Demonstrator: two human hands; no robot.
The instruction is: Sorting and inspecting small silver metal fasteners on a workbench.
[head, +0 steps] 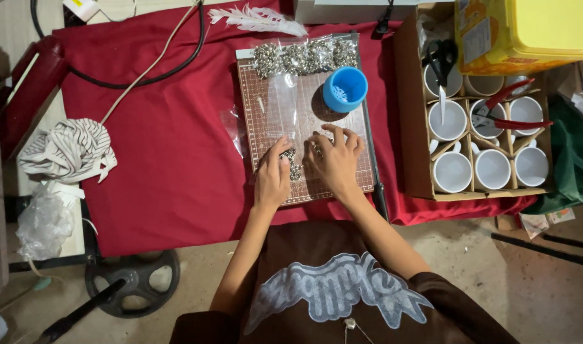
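A gridded paper-cutter board (342, 130) lies on a red cloth (170, 127). My left hand (272, 178) rests on the board, fingers pinching a small clear bag (282, 111) with little silver metal pieces (292, 162) spilling at its lower end. My right hand (335, 156) lies just right of it, fingers spread and bent over the same silver pieces. A blue plastic cup (345, 88) stands on the board's upper right. Several filled bags of silver pieces (304, 57) line the board's top edge.
A cardboard box (411, 127) of white mugs, with scissors (439, 57) and red pliers (508, 108) on top, stands right. A yellow tub (527, 28) sits behind it. A white feather (256, 19), black cable (138, 79), striped cloth (68, 150) and weight plate (135, 280) lie left.
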